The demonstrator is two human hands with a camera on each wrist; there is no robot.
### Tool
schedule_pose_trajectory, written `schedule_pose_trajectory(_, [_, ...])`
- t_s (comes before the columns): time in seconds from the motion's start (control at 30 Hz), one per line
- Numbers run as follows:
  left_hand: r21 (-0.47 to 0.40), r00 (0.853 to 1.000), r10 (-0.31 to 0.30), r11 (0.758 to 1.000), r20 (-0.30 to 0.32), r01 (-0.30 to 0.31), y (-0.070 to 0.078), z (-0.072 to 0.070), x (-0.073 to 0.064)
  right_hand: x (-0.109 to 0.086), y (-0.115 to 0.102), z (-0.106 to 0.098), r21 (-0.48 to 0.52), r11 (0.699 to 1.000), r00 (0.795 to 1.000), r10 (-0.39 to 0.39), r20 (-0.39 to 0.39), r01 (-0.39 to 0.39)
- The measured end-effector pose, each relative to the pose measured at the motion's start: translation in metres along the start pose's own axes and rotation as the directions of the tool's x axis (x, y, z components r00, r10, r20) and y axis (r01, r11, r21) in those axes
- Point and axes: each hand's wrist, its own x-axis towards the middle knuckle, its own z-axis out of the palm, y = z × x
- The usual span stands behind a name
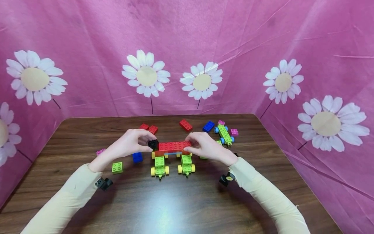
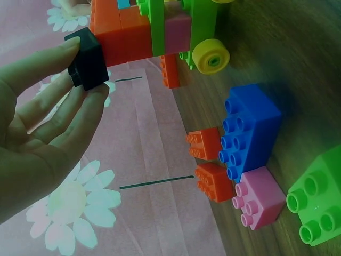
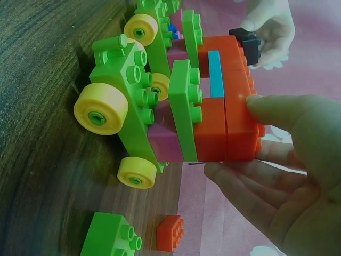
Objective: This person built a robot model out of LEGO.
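Observation:
My left hand (image 1: 130, 142) pinches a small black brick (image 2: 89, 60) between thumb and fingers, at the left end of the long red top (image 1: 172, 147) of a toy block build. The black brick touches that end; whether it is pressed on, I cannot tell. At the other end my right hand (image 1: 205, 146) grips the red brick (image 3: 242, 112), thumb on one side, fingers on the other. Below the red layer stand two green wheeled bases (image 1: 159, 165) with yellow wheels (image 3: 101, 109), pink bricks (image 3: 165, 136) and green bricks (image 3: 183, 112). A light blue piece (image 3: 216, 74) shows beneath the top.
Behind the build lie red bricks (image 1: 185, 125) and a blue brick (image 1: 208, 126). A green car base with blue wheels (image 1: 224, 134) stands at back right, near a pink brick (image 1: 234, 132). On the left are a green brick (image 1: 117, 167) and another blue brick (image 1: 137, 157).

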Motion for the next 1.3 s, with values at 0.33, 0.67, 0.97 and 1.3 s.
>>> schedule_pose_trajectory(0.33, [0.028,0.999,0.029,0.999,-0.018,-0.029,0.001,0.003,0.001,0.001,-0.001,-0.001,0.0,1.0,1.0,0.013,0.001,-0.013])
schedule_pose_trajectory(0.67, [-0.023,1.0,-0.002,1.0,-0.027,0.001,0.002,0.01,-0.001,0.001,-0.002,0.0,0.021,0.999,1.0,0.029,0.009,-0.03])
schedule_pose_trajectory(0.97, [-0.011,0.999,-0.018,1.0,-0.043,0.018,0.003,0.011,0.002,0.002,-0.003,0.002,0.018,1.0,1.0,0.023,-0.02,-0.023])
schedule_pose_trajectory(1.3, [0.047,0.997,0.012,0.999,-0.077,-0.009,0.008,0.015,0.002,0.001,-0.002,0.002,0.009,1.0,0.999,0.029,-0.026,-0.029])
